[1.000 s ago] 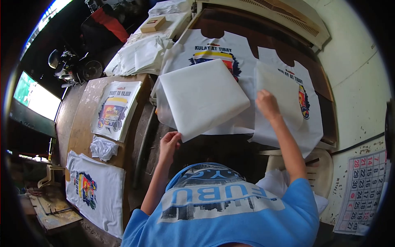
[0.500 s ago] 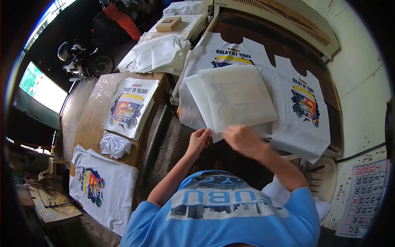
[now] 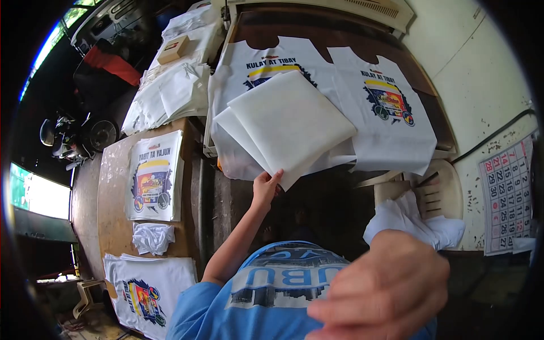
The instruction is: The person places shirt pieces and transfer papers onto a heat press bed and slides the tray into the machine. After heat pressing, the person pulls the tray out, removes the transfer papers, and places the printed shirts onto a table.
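My left hand (image 3: 267, 187) is closed in a pinch on the near corner of a small stack of white translucent sheets (image 3: 297, 124). The sheets lie fanned and turned at an angle over a white shirt panel (image 3: 232, 71) with a "KULAY AT TIBAY" print, partly covering that print. A second printed shirt panel (image 3: 416, 141) lies to their right. My right hand (image 3: 385, 289) is raised close to the camera, away from the sheets. It is blurred, and its fingertips are mostly hidden, so whether it holds anything does not show.
A side table (image 3: 116, 187) on the left bears printed sheets (image 3: 170, 147), a crumpled white cloth (image 3: 153, 238) and stacked printed shirt panels (image 3: 175, 283). Behind are white piles (image 3: 187, 90) with a small box (image 3: 173, 49). A plastic chair (image 3: 450, 192) holding white cloth stands right.
My right hand has left the sheets and come up toward the camera. The sheet stack has turned, its near corner in my left hand. The view has swung to the right.
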Motion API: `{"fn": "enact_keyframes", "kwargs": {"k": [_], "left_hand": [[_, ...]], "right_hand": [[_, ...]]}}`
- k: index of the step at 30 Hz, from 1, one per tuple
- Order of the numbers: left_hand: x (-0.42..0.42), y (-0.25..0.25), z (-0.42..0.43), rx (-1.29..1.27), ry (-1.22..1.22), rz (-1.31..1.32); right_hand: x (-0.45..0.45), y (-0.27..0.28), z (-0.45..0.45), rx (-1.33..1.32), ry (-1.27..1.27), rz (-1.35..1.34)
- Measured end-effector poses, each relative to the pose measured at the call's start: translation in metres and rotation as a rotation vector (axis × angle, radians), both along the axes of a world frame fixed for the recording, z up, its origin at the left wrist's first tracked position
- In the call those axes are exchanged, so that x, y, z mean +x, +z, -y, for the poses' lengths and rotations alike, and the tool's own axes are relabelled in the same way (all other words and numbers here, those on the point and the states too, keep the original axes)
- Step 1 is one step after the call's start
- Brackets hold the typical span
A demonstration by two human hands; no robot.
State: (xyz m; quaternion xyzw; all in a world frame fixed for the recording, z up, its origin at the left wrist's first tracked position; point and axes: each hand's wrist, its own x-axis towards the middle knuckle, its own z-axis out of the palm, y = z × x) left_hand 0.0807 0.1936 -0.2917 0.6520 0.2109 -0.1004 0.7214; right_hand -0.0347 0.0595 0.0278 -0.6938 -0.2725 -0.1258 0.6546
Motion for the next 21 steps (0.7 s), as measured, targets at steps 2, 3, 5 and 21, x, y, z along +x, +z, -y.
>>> {"fn": "enact_keyframes", "kwargs": {"k": [2, 3, 5, 21], "left_hand": [[0.000, -0.007, 0.002, -0.043, 0.002, -0.001], [-0.001, -0.006, 0.003, -0.062, 0.020, 0.005], [-0.005, -0.007, 0.002, -0.144, 0.048, 0.035], [-0.018, -0.011, 0.025, 0.064, 0.148, -0.027]], "right_hand": [[0.051, -0.034, 0.024, -0.217, 0.366, 0.360], [0.064, -0.050, 0.031, -0.323, 0.444, 0.430], [0.076, -0.098, 0.037, -0.437, 0.227, -0.002], [0.139, -0.324, 0.079, -0.083, 0.302, -1.167]]}}
